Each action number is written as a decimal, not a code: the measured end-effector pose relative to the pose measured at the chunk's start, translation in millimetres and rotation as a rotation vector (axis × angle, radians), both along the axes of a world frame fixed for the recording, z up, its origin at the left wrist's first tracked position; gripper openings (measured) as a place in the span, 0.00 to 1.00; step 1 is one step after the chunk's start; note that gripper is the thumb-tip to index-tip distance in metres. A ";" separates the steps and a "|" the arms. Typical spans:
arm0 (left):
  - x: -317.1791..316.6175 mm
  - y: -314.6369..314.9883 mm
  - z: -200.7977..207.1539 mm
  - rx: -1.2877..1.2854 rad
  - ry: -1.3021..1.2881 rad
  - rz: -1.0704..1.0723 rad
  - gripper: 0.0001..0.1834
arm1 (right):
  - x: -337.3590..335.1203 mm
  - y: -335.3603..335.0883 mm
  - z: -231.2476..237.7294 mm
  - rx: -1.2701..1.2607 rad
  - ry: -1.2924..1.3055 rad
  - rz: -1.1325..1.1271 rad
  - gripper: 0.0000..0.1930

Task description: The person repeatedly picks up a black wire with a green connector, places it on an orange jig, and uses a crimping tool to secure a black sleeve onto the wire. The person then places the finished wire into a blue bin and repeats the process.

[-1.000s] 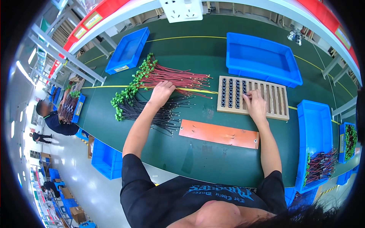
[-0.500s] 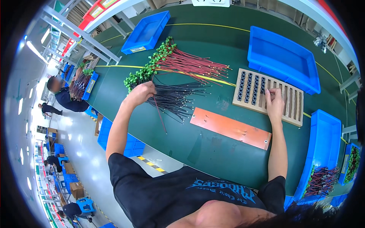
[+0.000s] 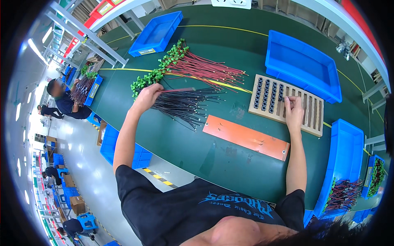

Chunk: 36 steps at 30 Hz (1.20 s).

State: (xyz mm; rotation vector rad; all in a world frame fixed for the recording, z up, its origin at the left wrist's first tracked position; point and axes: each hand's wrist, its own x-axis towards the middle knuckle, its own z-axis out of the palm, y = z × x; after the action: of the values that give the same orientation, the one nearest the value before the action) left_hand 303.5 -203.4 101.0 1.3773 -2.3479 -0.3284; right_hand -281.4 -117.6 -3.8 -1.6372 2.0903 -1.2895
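My left hand (image 3: pixel 148 97) is closed at the near side of the bundled wires, pinching a red wire (image 3: pixel 182 89) that stretches right over the black wires (image 3: pixel 186 101). Green connectors (image 3: pixel 142 83) cluster just beyond that hand. Red wires (image 3: pixel 205 69) with green connectors lie farther back. At the right, my right hand (image 3: pixel 294 111) rests over a slotted wooden tray (image 3: pixel 254 107), thumb and finger pinched at the near end of a row of small black rings (image 3: pixel 280 92). The fingers partly hide the ring they grip. Several rows of black rings (image 3: pixel 264 92) fill the tray's left slots.
An orange plate (image 3: pixel 246 137) lies in front of the tray on the green table (image 3: pixel 176 147). Blue bins stand behind the tray (image 3: pixel 301 65), at the back left (image 3: pixel 158 33) and at the right (image 3: pixel 344 143). A co-worker (image 3: pixel 67 100) sits at the far left.
The red wire in my left hand has swung from hanging toward me to pointing right across the black wires. My right hand stays at the same row of rings.
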 end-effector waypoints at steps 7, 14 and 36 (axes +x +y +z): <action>11.9 -16.3 43.8 -0.387 -0.132 -0.032 0.08 | -3.0 -4.0 -8.2 -0.159 -0.334 0.058 0.13; 28.4 -21.3 67.2 -0.555 0.480 0.199 0.09 | -0.1 -4.4 -8.4 -0.143 -0.314 0.085 0.11; -257.0 115.8 -22.4 1.049 0.176 -0.597 0.20 | 79.1 157.5 26.2 0.211 -1.045 0.515 0.18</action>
State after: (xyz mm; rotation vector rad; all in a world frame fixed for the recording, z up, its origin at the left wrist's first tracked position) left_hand 46.5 -87.5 78.6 0.8280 -2.4293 -1.9583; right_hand -202.3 39.9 22.4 -0.9459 1.0436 -1.2586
